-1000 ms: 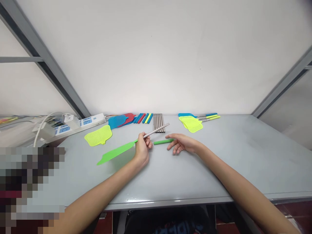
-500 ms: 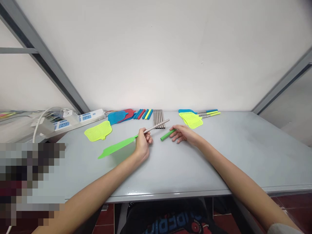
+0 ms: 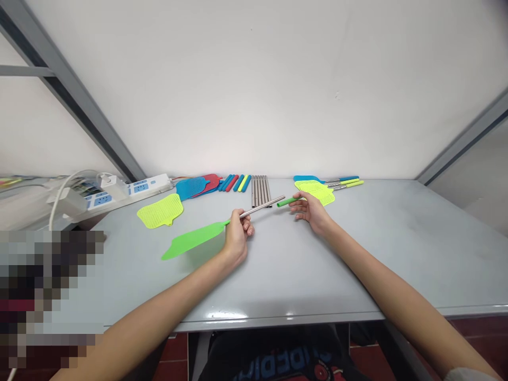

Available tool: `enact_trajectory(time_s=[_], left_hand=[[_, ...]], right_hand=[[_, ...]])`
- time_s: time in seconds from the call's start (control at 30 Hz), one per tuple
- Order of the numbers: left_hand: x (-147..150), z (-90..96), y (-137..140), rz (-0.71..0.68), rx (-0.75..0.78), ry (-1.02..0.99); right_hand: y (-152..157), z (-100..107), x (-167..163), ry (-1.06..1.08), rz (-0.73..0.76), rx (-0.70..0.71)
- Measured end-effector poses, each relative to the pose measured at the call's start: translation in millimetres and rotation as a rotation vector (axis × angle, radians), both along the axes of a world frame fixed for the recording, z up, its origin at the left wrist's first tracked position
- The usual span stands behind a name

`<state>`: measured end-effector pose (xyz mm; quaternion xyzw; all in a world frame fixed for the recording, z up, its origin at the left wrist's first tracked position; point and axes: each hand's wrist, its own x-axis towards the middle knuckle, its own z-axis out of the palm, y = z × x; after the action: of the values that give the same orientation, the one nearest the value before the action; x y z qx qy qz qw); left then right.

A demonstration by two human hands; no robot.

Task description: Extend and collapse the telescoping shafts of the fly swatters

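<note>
My left hand (image 3: 238, 235) is closed around the join of a green fly swatter (image 3: 194, 239), where its flat head meets a thin metal rod (image 3: 264, 206). The head points left toward me and the rod slants up to the right. My right hand (image 3: 311, 210) pinches a green handle sleeve (image 3: 286, 202) between thumb and fingertips, its other fingers loosely curled. The sleeve's open end faces the free tip of the rod, close by, with a small gap between. Both are held above the grey table (image 3: 270, 280).
Behind lie several metal rods (image 3: 260, 191) and a row of coloured handle sleeves (image 3: 235, 183). Swatter heads in blue (image 3: 191, 187), red (image 3: 212, 181) and yellow (image 3: 161, 211) lie left, near a power strip (image 3: 138, 188). Swatters with handles (image 3: 317, 191) lie at back right.
The green sleeve in my right hand has risen and turned, lining up more nearly with the rod. My left hand has shifted slightly right with the swatter.
</note>
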<state>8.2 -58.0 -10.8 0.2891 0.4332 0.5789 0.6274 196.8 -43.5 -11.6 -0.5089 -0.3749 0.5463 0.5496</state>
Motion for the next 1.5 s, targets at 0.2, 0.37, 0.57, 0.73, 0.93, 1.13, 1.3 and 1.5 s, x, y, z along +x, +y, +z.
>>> enact_trajectory(time_s=[0.2,0.37,0.57,0.73,0.93,1.13,1.3,1.5], left_hand=[[-0.6,-1.4,-0.5,-0.01,0.011,0.002],[-1.4,-1.2,0.0,-0.014,0.016,0.003],[-1.9,-2.4,1.7,-0.01,0.027,-0.003],[-2.7,-3.2,0.8,-0.004,0.047,-0.006],[-2.2,-3.2,1.1,-0.013,0.04,0.021],[-2.0,-2.6,0.8,-0.046,0.045,0.072],[-1.7,-2.5,0.2,-0.054,0.048,0.108],[-1.4,-4.9,0.7,-0.068,0.057,0.145]], right_hand=[[1.4,-1.6,1.8,0.113,-0.088,-0.039],[4.2,-3.9,3.7,0.178,-0.131,-0.063],[4.6,-3.5,4.5,0.217,-0.145,-0.074],[4.5,-3.1,4.5,0.227,-0.152,-0.083],[2.6,-0.2,2.8,0.221,-0.158,-0.086],[4.6,-0.8,3.3,0.186,-0.189,-0.075],[6.5,-2.1,4.6,0.136,-0.215,-0.041],[6.9,-2.4,4.5,0.072,-0.2,0.006]])
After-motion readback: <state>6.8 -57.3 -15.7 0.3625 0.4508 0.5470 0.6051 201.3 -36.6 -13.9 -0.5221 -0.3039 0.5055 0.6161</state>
